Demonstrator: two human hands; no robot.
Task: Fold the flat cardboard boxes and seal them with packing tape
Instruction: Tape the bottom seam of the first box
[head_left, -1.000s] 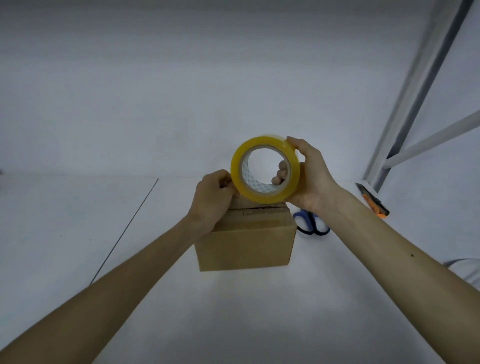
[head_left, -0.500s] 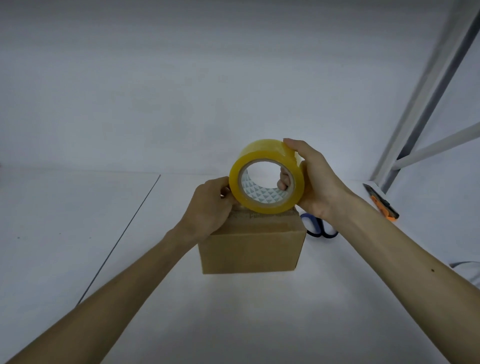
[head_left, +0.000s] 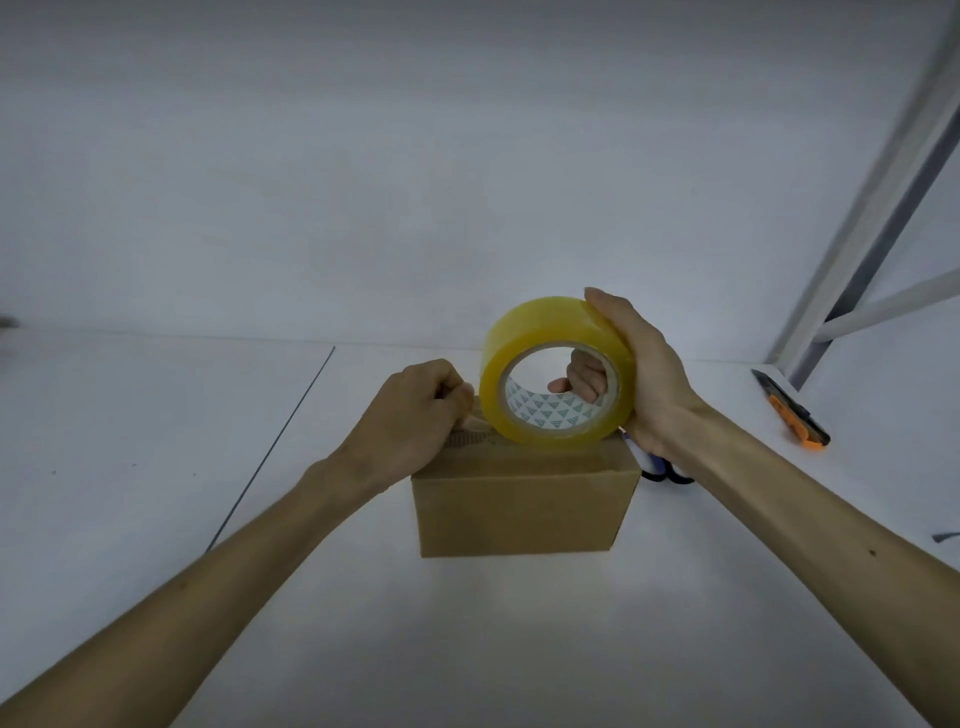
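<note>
Your left hand (head_left: 410, 415) pinches the tape end (head_left: 474, 417) over the box (head_left: 524, 512) left end; your right hand (head_left: 647, 374) clasps the roll (head_left: 545, 325) just rightward, along its length.

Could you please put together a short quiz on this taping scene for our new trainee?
1. True or false: the right hand holds the tape roll over the cardboard box.
2. Which tool lies at the far right of the table? A) stapler B) utility knife C) marker
3. Fill in: the left hand pinches the tape end at the roll's ____ edge.
Key: 1 true; 2 B; 3 left.
</note>
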